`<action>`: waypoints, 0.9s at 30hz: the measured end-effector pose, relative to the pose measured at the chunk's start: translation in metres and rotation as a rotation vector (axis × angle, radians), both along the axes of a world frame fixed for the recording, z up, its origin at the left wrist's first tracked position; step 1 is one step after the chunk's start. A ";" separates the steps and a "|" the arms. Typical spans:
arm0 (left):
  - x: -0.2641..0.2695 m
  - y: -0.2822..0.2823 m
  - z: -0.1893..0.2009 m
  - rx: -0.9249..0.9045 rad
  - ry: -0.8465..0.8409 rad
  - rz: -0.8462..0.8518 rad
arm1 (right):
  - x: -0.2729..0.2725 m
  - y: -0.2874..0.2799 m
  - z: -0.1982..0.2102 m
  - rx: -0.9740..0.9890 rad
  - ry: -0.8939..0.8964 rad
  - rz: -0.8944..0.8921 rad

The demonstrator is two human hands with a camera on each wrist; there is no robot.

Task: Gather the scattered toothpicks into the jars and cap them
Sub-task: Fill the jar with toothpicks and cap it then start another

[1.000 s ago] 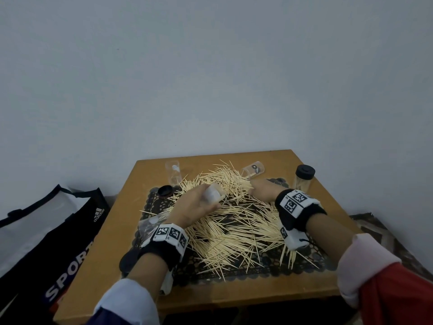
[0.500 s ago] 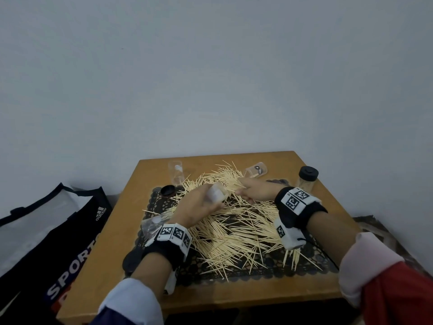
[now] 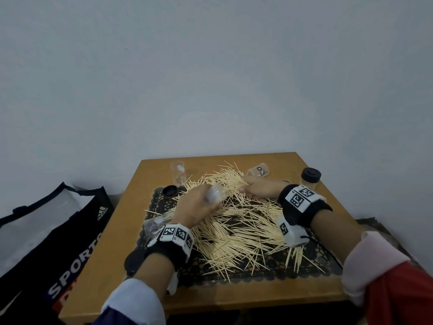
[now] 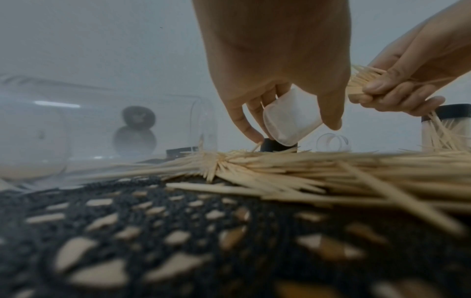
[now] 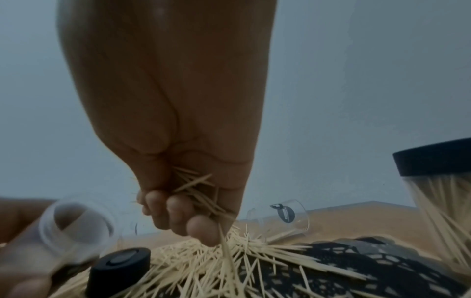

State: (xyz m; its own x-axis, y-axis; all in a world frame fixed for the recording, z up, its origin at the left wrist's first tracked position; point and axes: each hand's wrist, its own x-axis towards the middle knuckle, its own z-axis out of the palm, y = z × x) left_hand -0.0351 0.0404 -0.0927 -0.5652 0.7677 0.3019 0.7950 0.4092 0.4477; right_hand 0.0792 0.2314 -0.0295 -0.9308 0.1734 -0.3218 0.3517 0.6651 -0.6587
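Toothpicks (image 3: 236,228) litter the mat; right hand (image 3: 260,189) clutches a bunch, left hand (image 3: 199,206) grips an open jar (image 3: 216,192) (tilted).

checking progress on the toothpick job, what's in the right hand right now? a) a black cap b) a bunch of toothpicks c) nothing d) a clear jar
b: the right hand has its fingers curled round a bunch of toothpicks, while the clear jar is in the left hand.
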 end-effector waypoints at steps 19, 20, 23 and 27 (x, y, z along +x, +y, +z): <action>0.002 0.002 0.001 0.013 -0.036 -0.060 | -0.002 -0.023 0.028 0.318 -0.240 0.211; 0.002 0.002 0.001 0.008 -0.034 -0.063 | -0.002 -0.025 0.030 0.356 -0.237 0.223; 0.001 0.002 0.000 -0.012 -0.021 -0.079 | -0.006 -0.032 0.034 0.458 -0.229 0.243; 0.003 0.002 0.001 -0.030 -0.035 -0.106 | -0.016 -0.040 0.033 0.571 -0.205 0.275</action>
State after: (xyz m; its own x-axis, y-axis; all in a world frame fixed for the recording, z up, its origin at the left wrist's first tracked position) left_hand -0.0317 0.0423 -0.0918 -0.4898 0.8325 0.2588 0.8186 0.3371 0.4650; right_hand 0.0628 0.1916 0.0035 -0.8950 0.1339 -0.4255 0.1999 0.9731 -0.1142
